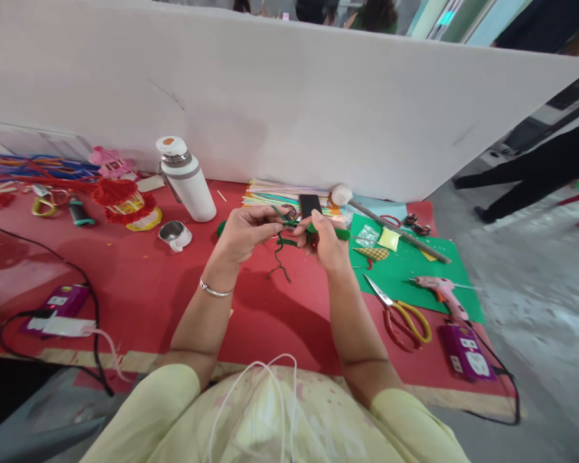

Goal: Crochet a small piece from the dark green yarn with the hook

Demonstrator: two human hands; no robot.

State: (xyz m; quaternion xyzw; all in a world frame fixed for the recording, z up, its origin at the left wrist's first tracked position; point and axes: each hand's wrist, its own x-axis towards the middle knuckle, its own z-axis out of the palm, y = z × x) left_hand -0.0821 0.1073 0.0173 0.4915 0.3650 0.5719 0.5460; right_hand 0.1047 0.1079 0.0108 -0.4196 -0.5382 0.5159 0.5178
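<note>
green pipe cleaner (284,247) pinched between both hands above red table (139,289), loose end dangling | left hand (245,233) fingers closed on it | right hand (327,243) gripping it plus green stick (340,234) | scissors (405,315), glue gun (441,290) on green sheet (415,270) just right | white flask (188,180) behind left | white partition (289,96) at back

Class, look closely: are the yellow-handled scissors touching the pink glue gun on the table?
Apart. The head view shows the scissors lying left of the glue gun, with a strip of green sheet plainly visible between them.
</note>
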